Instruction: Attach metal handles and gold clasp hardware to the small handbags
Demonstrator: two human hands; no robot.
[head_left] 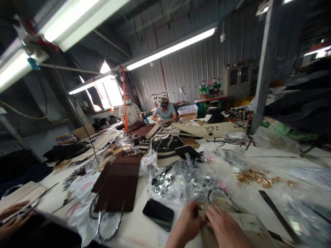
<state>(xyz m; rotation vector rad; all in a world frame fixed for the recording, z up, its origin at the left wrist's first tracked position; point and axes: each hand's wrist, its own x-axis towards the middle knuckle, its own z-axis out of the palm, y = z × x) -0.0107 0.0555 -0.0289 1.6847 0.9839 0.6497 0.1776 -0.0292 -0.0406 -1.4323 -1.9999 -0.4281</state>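
Note:
Both my hands rest at the near edge of a white worktable. My left hand has its fingers curled down onto the left edge of a flat beige panel. My right hand lies on top of the same panel, fingers bent and pressed on it. What the fingertips pinch, if anything, is hidden. A black phone lies just left of my left hand. Clear plastic bags with metal parts sit right behind my hands.
A stack of brown bag panels with handles lies to the left. Gold metal fittings are scattered at right, beside a long black strip. Another person's hands work at far left. Two people sit at the table's far end.

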